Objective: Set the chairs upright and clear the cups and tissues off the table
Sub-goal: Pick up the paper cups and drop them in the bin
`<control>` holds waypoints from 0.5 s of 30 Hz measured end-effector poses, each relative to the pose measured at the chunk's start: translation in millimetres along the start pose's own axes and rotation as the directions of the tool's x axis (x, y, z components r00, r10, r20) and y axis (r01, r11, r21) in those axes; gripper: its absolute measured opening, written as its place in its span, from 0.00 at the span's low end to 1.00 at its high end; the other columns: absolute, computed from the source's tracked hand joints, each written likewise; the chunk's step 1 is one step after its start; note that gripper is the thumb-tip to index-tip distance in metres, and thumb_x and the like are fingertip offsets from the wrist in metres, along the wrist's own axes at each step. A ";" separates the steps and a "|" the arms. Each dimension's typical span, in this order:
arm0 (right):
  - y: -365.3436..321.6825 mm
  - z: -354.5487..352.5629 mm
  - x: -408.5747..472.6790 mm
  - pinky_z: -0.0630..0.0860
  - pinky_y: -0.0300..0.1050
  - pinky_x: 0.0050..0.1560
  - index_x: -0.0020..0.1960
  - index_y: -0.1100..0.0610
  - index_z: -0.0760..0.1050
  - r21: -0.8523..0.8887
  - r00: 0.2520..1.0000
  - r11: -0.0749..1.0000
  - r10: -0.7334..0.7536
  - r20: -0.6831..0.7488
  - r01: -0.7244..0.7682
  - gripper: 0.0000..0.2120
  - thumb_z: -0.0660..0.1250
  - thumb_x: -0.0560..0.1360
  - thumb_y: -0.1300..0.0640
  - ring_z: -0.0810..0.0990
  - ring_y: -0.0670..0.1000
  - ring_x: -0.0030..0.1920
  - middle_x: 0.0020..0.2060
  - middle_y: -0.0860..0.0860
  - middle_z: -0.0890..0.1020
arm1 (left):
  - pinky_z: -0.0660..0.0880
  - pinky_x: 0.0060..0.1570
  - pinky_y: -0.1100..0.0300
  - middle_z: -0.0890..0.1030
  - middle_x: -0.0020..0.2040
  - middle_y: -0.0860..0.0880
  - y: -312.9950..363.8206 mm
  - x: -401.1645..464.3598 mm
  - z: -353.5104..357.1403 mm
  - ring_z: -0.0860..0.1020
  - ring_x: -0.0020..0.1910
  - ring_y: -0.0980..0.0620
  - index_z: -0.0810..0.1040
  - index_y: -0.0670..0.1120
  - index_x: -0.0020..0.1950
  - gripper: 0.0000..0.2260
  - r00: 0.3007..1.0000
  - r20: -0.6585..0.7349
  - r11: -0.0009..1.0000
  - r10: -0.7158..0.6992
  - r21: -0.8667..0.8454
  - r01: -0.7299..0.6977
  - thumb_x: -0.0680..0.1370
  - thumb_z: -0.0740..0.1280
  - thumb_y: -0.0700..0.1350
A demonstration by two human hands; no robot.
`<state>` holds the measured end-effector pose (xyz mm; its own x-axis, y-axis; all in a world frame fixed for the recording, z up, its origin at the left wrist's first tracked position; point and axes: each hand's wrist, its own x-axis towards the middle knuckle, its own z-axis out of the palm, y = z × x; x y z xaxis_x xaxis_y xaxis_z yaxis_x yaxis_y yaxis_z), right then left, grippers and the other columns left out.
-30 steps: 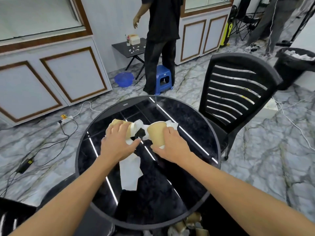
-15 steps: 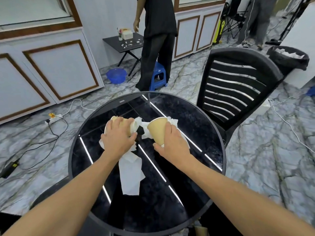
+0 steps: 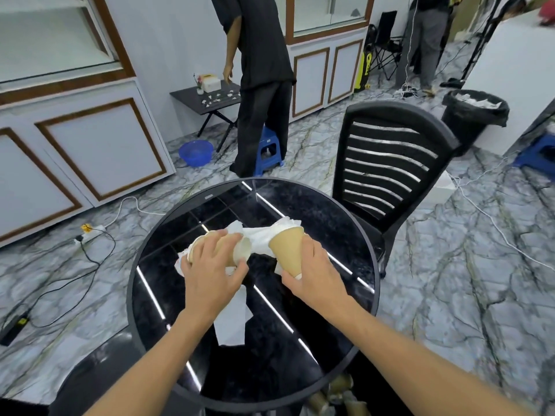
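Mostly tapered paper cups (image 3: 286, 250), crumpled tissues (image 3: 261, 240)

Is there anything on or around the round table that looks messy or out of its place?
Yes. Crumpled tissues lie on the black table, and one tissue sheet trails toward the near edge. The left hand and right hand each grip a paper cup with tissue. More cups lie below the table's near edge.
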<state>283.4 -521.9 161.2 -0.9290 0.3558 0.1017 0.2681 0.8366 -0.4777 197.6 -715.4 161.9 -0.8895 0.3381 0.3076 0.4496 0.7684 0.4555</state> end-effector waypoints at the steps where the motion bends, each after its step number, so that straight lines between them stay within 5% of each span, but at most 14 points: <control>1: 3.2 -6.4 -8.4 0.78 0.47 0.49 0.77 0.59 0.53 0.009 1.000 1.000 0.013 0.000 -0.013 0.41 0.68 0.74 0.43 0.70 0.53 0.59 0.64 0.52 0.68 | 0.65 0.63 0.40 0.72 0.69 0.57 8.3 -7.6 -0.7 0.70 0.68 0.49 0.74 0.61 0.66 0.19 1.000 0.004 1.000 0.018 -0.012 -0.018 0.74 0.67 0.54; 15: 117.2 -75.0 -150.9 0.73 0.44 0.52 0.77 0.57 0.53 0.028 0.979 0.979 0.202 0.014 -0.202 0.42 0.68 0.72 0.42 0.72 0.55 0.61 0.66 0.52 0.68 | 0.64 0.65 0.49 0.73 0.68 0.58 141.5 -138.8 38.9 0.71 0.68 0.53 0.73 0.57 0.69 0.26 0.982 0.108 0.970 0.158 -0.204 -0.134 0.71 0.67 0.58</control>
<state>474.1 -446.3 155.2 -0.8594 0.5113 -0.0091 0.4429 0.7354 -0.5129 381.5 -632.5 151.1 -0.8107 0.5119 0.2840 0.5719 0.5892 0.5707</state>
